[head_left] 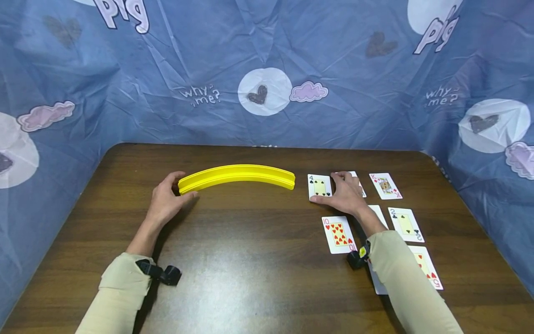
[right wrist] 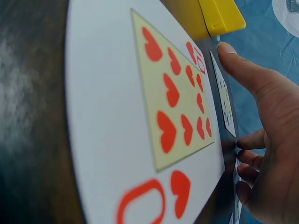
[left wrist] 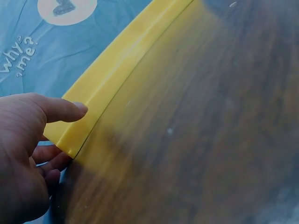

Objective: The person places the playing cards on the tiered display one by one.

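A curved yellow card holder (head_left: 238, 173) lies across the table's far half. My left hand (head_left: 164, 199) holds its left end, with the thumb in front and fingers behind. In the left wrist view, the thumb of my left hand (left wrist: 28, 140) overlaps the holder's yellow wall (left wrist: 107, 70). My right hand (head_left: 346, 195) reaches over a black four playing card (head_left: 319, 185), to the right of the holder. Its thumb is at the near edge and its fingertips at the far right corner. The right wrist view shows the four (right wrist: 224, 95) between thumb and fingers of my right hand (right wrist: 275, 121).
A ten of hearts (head_left: 339, 234) lies face up nearer me. Further right are a king of diamonds (head_left: 385, 186), a black two (head_left: 406, 224) and a red five (head_left: 426, 266). Other cards are partly covered by my right hand and sleeve. A blue printed cloth (head_left: 267, 46) hangs behind the table.
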### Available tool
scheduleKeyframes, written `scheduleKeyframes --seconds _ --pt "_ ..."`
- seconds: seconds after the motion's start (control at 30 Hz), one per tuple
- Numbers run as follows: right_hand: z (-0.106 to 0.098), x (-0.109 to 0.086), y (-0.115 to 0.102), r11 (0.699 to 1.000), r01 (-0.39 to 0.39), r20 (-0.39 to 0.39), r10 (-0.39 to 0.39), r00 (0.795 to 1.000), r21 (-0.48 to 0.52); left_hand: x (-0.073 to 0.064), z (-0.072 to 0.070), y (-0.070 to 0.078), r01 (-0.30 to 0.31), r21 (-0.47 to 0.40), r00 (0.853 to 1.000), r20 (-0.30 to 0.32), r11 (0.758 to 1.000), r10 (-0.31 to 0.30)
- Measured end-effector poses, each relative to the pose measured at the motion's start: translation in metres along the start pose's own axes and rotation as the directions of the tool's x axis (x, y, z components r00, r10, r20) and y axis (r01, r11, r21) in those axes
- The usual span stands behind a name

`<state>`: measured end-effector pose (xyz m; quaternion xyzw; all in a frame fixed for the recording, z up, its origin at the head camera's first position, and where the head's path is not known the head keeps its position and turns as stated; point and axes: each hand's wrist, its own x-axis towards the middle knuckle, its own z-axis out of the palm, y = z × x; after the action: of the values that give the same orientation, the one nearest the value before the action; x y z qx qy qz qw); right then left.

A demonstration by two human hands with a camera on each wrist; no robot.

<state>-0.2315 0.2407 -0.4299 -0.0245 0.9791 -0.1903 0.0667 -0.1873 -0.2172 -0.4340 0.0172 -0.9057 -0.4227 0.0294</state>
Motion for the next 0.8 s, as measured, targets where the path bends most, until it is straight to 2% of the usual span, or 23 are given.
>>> scheduleKeyframes --seconds 0.3,0.8 --pt "0.0039 0.0009 -0.0004 1.000 -0.003 -0.021 0.003 1.000 -0.014 0.0002 -0.0006 -0.0014 -0.001 0.005 1.000 -0.024 1.000 0.002" --pt "0.0035 -0.0005 -0.0024 0.999 -0.002 -0.011 0.001 1.000 -0.041 0.0010 0.0019 -0.0021 -0.006 -0.028 0.996 -0.089 1.000 0.003"
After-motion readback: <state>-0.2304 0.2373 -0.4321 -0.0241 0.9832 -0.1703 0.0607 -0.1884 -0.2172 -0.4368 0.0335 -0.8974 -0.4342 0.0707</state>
